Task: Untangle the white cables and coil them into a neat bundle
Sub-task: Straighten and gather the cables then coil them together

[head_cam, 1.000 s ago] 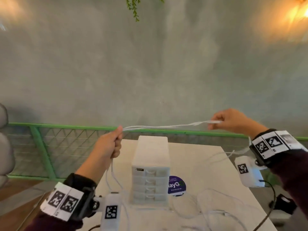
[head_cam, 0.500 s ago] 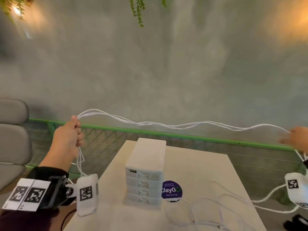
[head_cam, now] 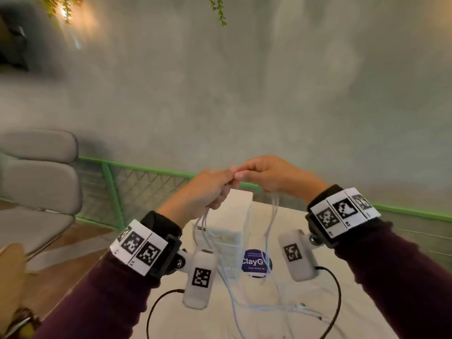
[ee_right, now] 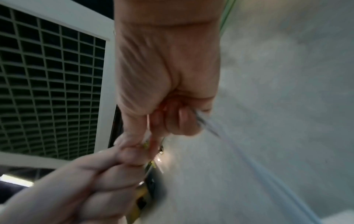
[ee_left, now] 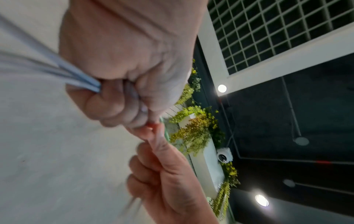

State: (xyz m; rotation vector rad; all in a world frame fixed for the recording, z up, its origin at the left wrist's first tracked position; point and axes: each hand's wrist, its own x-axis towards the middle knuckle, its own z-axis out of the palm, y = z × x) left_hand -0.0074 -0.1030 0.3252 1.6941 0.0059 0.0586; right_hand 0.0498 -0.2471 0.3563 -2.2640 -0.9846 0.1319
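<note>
The white cables (head_cam: 272, 217) look thin, light and limp: they hang from both fists in slack strands and trail down onto the counter (head_cam: 342, 311), where the rest lies in loose loops near the front edge, just in front of the small white drawer unit (head_cam: 238, 216) and the round purple sticker (head_cam: 255, 261). Such cord probably bends with no resistance, holds no shape by itself and slides easily through a loose grip, so a firm pinch on the gathered strands, close to where they bunch, seems the best place to hold; tugging on a snag would likely tighten it. The left hand (head_cam: 210, 189) is raised above the far end of the counter, fingers curled tight round a bundle of strands that leaves the fist downward. The right hand (head_cam: 264, 176) meets it at the same height, knuckles touching, thumb and fingers pinched on the strands that drop below it. Both wrists are lifted, forearms angling inward from left and right.
</note>
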